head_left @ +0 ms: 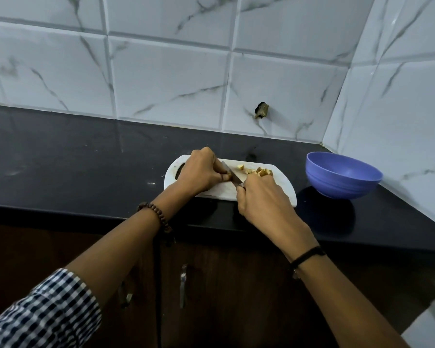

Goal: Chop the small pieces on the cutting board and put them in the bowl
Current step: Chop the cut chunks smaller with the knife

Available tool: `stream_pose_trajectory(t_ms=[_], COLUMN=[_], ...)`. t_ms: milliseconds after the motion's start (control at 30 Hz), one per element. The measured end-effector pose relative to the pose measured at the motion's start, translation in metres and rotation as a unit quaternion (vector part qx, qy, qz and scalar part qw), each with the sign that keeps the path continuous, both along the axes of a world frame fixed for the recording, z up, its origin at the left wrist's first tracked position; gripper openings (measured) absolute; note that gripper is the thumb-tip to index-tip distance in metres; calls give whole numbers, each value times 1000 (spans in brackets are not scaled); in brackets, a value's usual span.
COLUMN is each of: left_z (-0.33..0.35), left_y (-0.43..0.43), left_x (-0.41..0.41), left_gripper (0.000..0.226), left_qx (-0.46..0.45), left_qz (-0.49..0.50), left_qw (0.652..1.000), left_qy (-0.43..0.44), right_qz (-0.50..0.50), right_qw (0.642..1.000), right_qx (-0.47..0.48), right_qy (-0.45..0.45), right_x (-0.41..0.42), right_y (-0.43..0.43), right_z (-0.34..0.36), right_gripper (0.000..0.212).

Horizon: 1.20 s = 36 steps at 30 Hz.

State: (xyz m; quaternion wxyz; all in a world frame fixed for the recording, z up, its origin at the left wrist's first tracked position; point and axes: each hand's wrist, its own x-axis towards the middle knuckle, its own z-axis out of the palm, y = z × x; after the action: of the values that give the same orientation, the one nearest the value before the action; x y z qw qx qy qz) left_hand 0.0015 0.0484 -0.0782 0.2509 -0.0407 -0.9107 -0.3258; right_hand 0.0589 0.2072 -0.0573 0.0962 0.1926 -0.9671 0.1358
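My right hand [261, 197] fingers wrap the knife [232, 177], my left hand [201, 172] fingers curl beside it mid cutting board [285, 187], hold unclear; I'd keep tips tucked, strokes short.

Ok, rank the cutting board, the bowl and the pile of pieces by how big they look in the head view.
1. cutting board: largest, even though partly covered.
2. bowl: clearly smaller than the board.
3. pile of pieces: smallest by far.
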Motion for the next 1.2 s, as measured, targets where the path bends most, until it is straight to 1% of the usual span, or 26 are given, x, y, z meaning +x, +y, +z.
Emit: stream_pose_trajectory(t_ms=[100,233,333,433,700,933,1000,1067,1133,1200], left_z=[-2,-5,2,4,-3,-5,-5,-3,1,5], left_y=[0,0,1,2,-3,-26,-27,-23,-15,-7], left_x=[-1,-6,-6,-5,-7,-8,-9,-8,-8,-11], left_gripper=[15,33,26,22,22,23,25,30,36,39], left_qx=[-14,-33,-66,-83,-122,-135,-132,-155,-205,-250], left_qz=[7,24,7,6,74,140,139,123,73,15], left_qw=[1000,999,996,994,988,979,980,980,976,968], left_qy=[-10,-33,-60,-68,-56,-59,-51,-20,8,-1], right_qz=[5,6,16,28,25,5,-4,-15,-24,-29], right_qw=[1000,999,999,998,997,1000,999,999,999,998], right_qx=[8,32,40,51,69,-13,-28,-33,-38,-45], right_qy=[9,-13,-11,-4,-8,17,27,30,27,27], right_x=[4,10,13,16,27,20,16,11,6,1], right_y=[8,23,34,44,61,62,61,59,59,60], right_z=[3,10,18,28,39,40,39,37,34,31], right_gripper=[8,17,25,28,29,34,35,33,32,32])
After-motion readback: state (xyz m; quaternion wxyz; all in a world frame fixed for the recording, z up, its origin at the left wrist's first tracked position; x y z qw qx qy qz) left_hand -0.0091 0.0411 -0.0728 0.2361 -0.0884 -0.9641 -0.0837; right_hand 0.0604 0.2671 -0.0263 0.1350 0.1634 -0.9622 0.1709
